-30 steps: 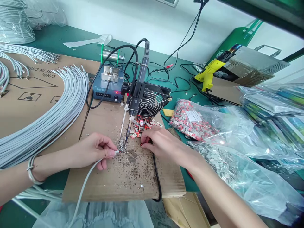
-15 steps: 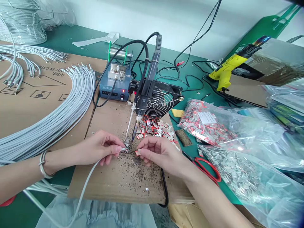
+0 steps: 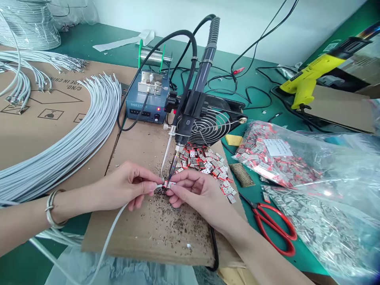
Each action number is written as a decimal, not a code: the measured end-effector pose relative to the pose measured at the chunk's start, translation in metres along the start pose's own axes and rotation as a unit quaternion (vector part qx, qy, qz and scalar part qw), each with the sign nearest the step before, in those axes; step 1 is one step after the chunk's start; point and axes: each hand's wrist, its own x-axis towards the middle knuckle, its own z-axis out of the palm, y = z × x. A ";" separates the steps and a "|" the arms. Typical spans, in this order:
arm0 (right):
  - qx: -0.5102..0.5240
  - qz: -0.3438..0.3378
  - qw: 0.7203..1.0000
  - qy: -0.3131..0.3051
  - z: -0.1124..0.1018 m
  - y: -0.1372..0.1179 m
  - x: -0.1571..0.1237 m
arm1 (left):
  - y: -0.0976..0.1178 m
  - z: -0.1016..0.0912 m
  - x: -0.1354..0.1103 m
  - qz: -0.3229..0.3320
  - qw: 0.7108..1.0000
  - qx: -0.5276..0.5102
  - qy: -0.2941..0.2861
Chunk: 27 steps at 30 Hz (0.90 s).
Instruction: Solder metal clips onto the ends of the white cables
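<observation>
My left hand (image 3: 127,189) pinches the end of a grey cable (image 3: 109,233) that trails off towards the lower left. My right hand (image 3: 192,192) pinches a small red connector piece (image 3: 170,184) against that cable end. Both meet just under the tip of a mounted soldering iron (image 3: 190,107), over a cardboard sheet (image 3: 154,225) speckled with solder debris. A loose pile of red connector pieces (image 3: 204,160) lies right behind my right hand.
A blue soldering station (image 3: 147,105) and a small fan (image 3: 213,122) stand behind the iron. A bundle of grey cables (image 3: 68,146) curves at left. Plastic bags of parts (image 3: 276,158), red scissors (image 3: 274,227) and a yellow glue gun (image 3: 308,81) lie at right.
My right hand picked a red connector piece from the pile and brought it left to the cable end under the iron tip. The view moved closer.
</observation>
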 end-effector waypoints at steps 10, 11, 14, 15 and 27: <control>-0.009 -0.013 1.000 0.009 0.001 0.000 0.000 | 0.007 0.002 -0.002 -0.008 1.000 -0.028 -0.011; -0.009 -0.013 1.000 0.010 0.001 0.000 0.000 | 0.006 0.001 -0.002 -0.009 1.000 -0.024 -0.011; -0.005 -0.012 1.000 0.012 0.001 -0.001 0.000 | 0.004 0.001 -0.002 -0.012 1.000 -0.013 -0.009; -0.003 -0.011 1.000 0.012 0.001 -0.001 0.000 | 0.004 0.000 -0.001 -0.012 1.000 -0.012 -0.009; 0.009 -0.013 1.000 -0.010 -0.005 0.001 -0.002 | 0.005 0.000 -0.003 -0.009 0.999 -0.027 -0.025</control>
